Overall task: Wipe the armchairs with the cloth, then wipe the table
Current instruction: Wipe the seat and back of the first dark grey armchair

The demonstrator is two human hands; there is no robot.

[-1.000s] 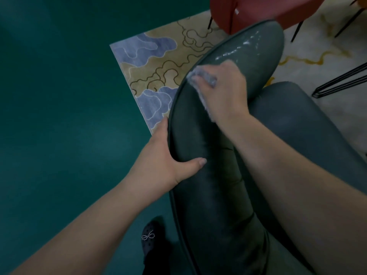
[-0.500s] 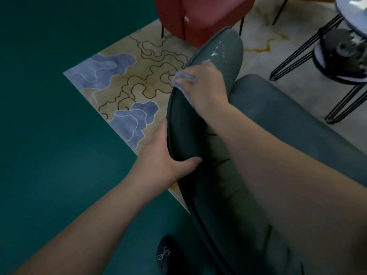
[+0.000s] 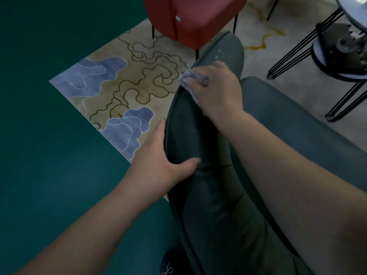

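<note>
I am on the first step, wiping the armchairs: my right hand [image 3: 216, 90] presses the cloth [image 3: 193, 78] onto the upper edge of the green armchair [image 3: 208, 195], fingers curled over the bunched fabric so that this grip pinches it against the padding. My left hand [image 3: 158, 165] braces the same edge lower down, thumb on the inner face and palm against the outer side; that grip clamps the rim, though its fingers are hidden behind it. The cloth looks soft, fuzzy and pale blue-grey. The chair is smooth, leather-like upholstery with a piped seam along its curved rim, and pale streaks [image 3: 219, 53] show near its far tip. I judge the next move calls for a firm stroke toward those streaks. The red armchair [image 3: 190, 18] and the wire-legged tabletop [image 3: 351, 18] beyond look untouched.
</note>
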